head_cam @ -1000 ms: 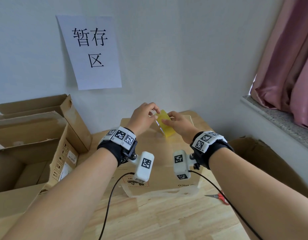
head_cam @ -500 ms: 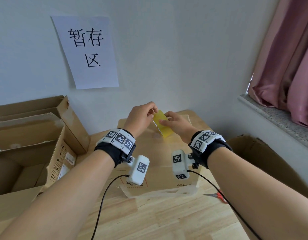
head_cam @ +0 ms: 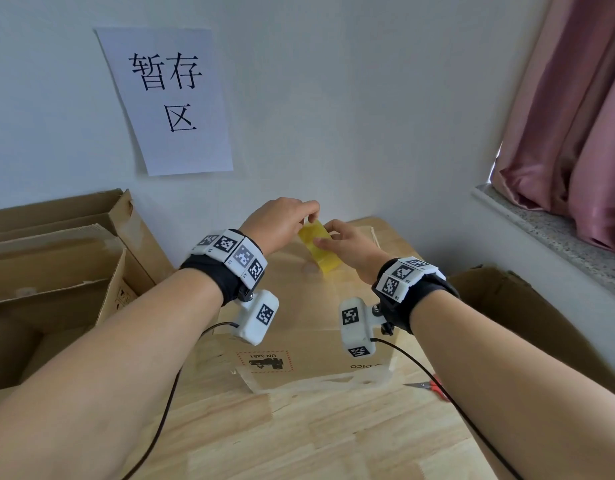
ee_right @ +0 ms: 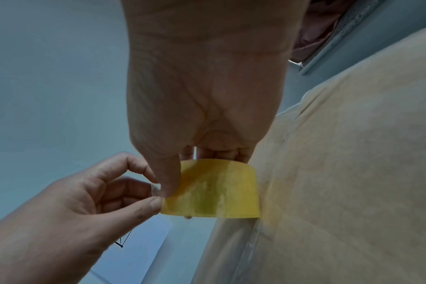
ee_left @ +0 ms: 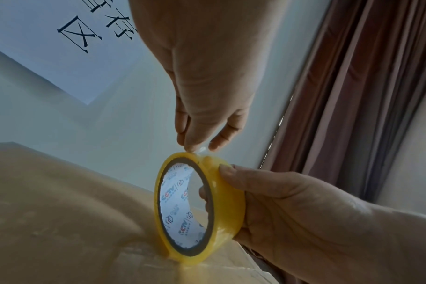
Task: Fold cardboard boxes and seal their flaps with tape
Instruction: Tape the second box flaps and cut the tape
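Note:
A closed cardboard box (head_cam: 309,320) lies on the wooden table, with clear tape stuck along its near edge. Above its far half my right hand (head_cam: 347,244) grips a yellow tape roll (head_cam: 319,245) upright, thumb on the outer face, fingers through the core. In the left wrist view the tape roll (ee_left: 200,209) stands just over the box top (ee_left: 49,211). My left hand (head_cam: 285,223) pinches the loose tape end (ee_right: 156,189) at the roll's top edge between thumb and forefinger. The right wrist view shows the roll (ee_right: 214,189) and the left hand (ee_right: 90,194) beside it.
Open cardboard boxes (head_cam: 56,271) stand stacked at the left. Another open box (head_cam: 527,306) sits right of the table below a stone windowsill (head_cam: 555,230) and pink curtain. Red-handled scissors (head_cam: 434,384) lie on the table (head_cam: 299,438) at the right. A paper sign (head_cam: 167,98) hangs on the wall.
Both hands have stayed over the box with the roll; the left fingers keep working at the tape end on the roll's top. Little else has shifted.

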Tool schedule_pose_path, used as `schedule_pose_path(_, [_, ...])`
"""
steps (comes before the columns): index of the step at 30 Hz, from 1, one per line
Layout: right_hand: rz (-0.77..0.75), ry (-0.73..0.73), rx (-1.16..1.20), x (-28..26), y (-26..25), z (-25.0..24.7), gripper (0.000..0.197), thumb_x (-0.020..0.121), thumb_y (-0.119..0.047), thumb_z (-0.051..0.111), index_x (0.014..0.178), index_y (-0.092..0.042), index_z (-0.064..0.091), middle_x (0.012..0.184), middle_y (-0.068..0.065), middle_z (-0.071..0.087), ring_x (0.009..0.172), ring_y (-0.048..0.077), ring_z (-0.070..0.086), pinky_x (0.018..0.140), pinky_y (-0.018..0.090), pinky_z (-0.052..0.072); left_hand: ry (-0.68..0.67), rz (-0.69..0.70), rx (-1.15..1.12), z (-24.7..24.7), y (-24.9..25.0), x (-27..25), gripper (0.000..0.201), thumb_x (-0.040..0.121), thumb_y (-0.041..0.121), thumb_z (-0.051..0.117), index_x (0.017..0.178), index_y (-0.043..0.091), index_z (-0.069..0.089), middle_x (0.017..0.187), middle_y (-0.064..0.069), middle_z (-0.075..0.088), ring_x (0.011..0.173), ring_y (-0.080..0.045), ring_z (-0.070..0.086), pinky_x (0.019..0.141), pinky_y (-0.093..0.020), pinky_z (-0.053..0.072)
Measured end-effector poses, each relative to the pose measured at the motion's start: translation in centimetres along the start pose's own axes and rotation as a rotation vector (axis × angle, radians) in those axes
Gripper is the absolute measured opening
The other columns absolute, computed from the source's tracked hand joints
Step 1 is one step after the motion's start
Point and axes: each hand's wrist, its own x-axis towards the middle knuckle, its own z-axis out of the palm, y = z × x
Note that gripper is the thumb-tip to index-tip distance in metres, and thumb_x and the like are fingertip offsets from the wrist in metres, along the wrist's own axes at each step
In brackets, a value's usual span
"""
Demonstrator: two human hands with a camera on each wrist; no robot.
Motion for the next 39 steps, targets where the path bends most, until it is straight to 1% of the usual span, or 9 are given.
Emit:
schedule_pose_path(9, [-0.014,0.003,0.006,-0.5,-0.5,0.0,0.016,0.093,-0.022,0.058,0.104,-0.013,0.053,0.084,0.002,0.06,0.071,0.013,0.053,0.062,0.022,0.039,-0.008,0.021,-0.006,0.1,0.0,0.2,0.022,0.088,0.004,0.046,0.104,0.013,0.057,0.083,-0.004,0.053,0.079,-0.023,0.052,0.065,-0.029,0.038])
schedule_pose_path(13, [-0.009,0.0,0.013,-0.6,-0.6,-0.1,0.02,0.092,-0.023,0.059,0.108,-0.011,0.053,0.083,0.001,0.061,0.073,0.013,0.053,0.062,0.022,0.039,-0.03,0.003,-0.09,-0.4,-0.1,0.2,0.023,0.085,0.002,0.049,0.104,0.012,0.058,0.078,-0.002,0.056,0.069,-0.015,0.048,0.061,-0.025,0.035])
schedule_pose_path(15, [-0.006,-0.004,0.009,-0.6,-0.6,0.0,0.022,0.092,-0.024,0.059,0.109,-0.011,0.053,0.087,0.003,0.061,0.076,0.015,0.054,0.063,0.022,0.04,-0.059,-0.03,-0.151,-0.6,-0.3,0.3,0.024,0.085,0.002,0.049,0.105,0.013,0.058,0.08,-0.002,0.06,0.069,-0.012,0.049,0.064,-0.024,0.04])
schedule_pose_path(18, [-0.001,0.002,0.003,-0.5,-0.6,0.0,0.021,0.092,-0.024,0.059,0.108,-0.012,0.053,0.089,0.005,0.061,0.076,0.016,0.053,0.064,0.023,0.04,-0.077,-0.056,-0.157,-0.7,-0.6,0.3,0.024,0.086,0.005,0.05,0.106,0.017,0.057,0.088,-0.002,0.059,0.076,-0.014,0.052,0.072,-0.026,0.043])
schedule_pose_path(21, [0.004,-0.003,-0.009,-0.6,-0.7,0.1,0.018,0.092,-0.024,0.059,0.105,-0.013,0.052,0.087,0.003,0.06,0.074,0.014,0.053,0.063,0.022,0.04,-0.044,-0.057,-0.147,-0.4,-0.8,0.3,0.022,0.087,0.004,0.051,0.102,0.018,0.058,0.09,0.0,0.054,0.077,-0.015,0.05,0.07,-0.024,0.039])
schedule_pose_path(27, [0.001,-0.004,-0.028,-0.4,-0.8,0.1,0.017,0.092,-0.024,0.059,0.104,-0.014,0.052,0.084,0.002,0.059,0.072,0.013,0.052,0.064,0.023,0.039,-0.063,-0.114,-0.225,-0.4,-0.6,0.4,0.021,0.087,0.0,0.05,0.1,0.015,0.057,0.094,-0.003,0.067,0.087,-0.02,0.062,0.08,-0.034,0.051])
schedule_pose_path(30, [0.002,-0.009,-0.035,-0.5,-0.8,0.2,0.017,0.092,-0.024,0.059,0.104,-0.015,0.052,0.084,0.002,0.059,0.072,0.012,0.052,0.064,0.023,0.039,-0.047,-0.128,-0.203,-0.4,-0.4,0.4,0.02,0.087,0.0,0.05,0.098,0.015,0.057,0.09,-0.005,0.068,0.085,-0.021,0.063,0.079,-0.034,0.051])
schedule_pose_path(33, [0.005,-0.002,-0.025,-0.6,-0.9,0.1,0.017,0.092,-0.024,0.059,0.105,-0.015,0.052,0.082,0.0,0.059,0.07,0.01,0.051,0.062,0.022,0.037,-0.041,-0.132,-0.184,-0.5,-0.1,0.3,0.021,0.086,-0.001,0.049,0.096,0.016,0.057,0.082,-0.003,0.067,0.08,-0.02,0.062,0.075,-0.032,0.051])
schedule_pose_path(39, [-0.008,-0.002,-0.06,-0.5,-1.1,0.1,0.016,0.092,-0.026,0.059,0.102,-0.016,0.052,0.087,0.002,0.059,0.072,0.01,0.05,0.063,0.023,0.035,-0.054,-0.138,-0.151,-0.9,0.3,0.1,0.023,0.087,0.0,0.045,0.096,0.017,0.057,0.083,-0.004,0.066,0.079,-0.021,0.061,0.073,-0.033,0.05])
